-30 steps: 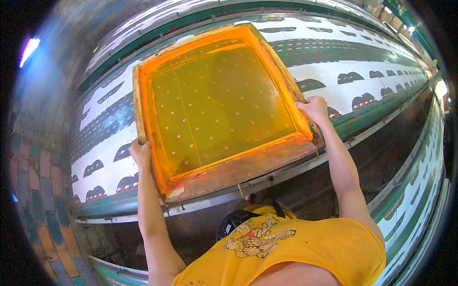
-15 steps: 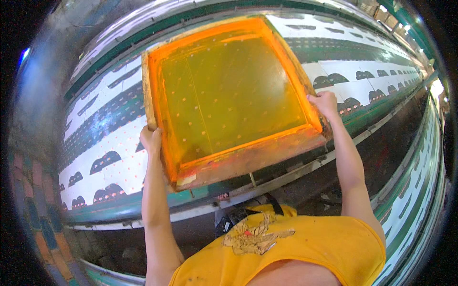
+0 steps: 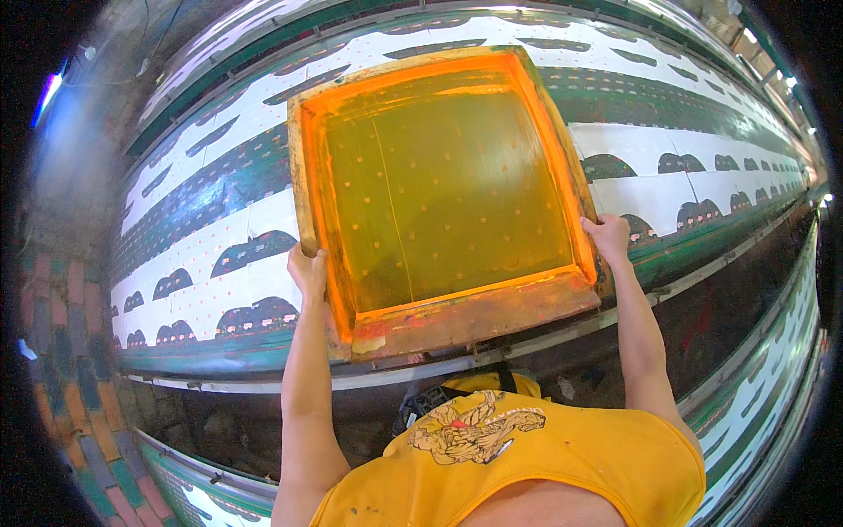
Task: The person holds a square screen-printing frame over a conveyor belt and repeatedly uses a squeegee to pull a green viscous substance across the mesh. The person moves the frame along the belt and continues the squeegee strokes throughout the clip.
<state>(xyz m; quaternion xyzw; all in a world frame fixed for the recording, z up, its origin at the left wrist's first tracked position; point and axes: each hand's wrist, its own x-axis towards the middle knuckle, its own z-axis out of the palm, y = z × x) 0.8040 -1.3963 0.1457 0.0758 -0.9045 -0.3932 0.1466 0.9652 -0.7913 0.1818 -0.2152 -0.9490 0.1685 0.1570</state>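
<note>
A large screen printing frame (image 3: 439, 193) spans the space between my arms, its greenish-yellow mesh dotted with small marks and its inner edges smeared with bright orange. My left hand (image 3: 307, 270) is closed around the left side of its wooden frame, near the lower corner. On the opposite side, my right hand (image 3: 608, 237) grips the right edge with the thumb over the top. The frame lies over the long printing table, covering part of the white printed sheets (image 3: 255, 272), which carry black arched shapes and orange dots. Whether its underside touches them I cannot tell.
The long green-edged table (image 3: 255, 347) runs from left to far right, with a metal rail (image 3: 237, 385) along its near side. Another table with sheets (image 3: 746, 413) stands at the lower right. Coloured bricks (image 3: 97, 422) pave the floor at the left.
The printing frame and both hands have shifted a little to the right in view, and the frame looks less tilted. Both hands keep their hold.
</note>
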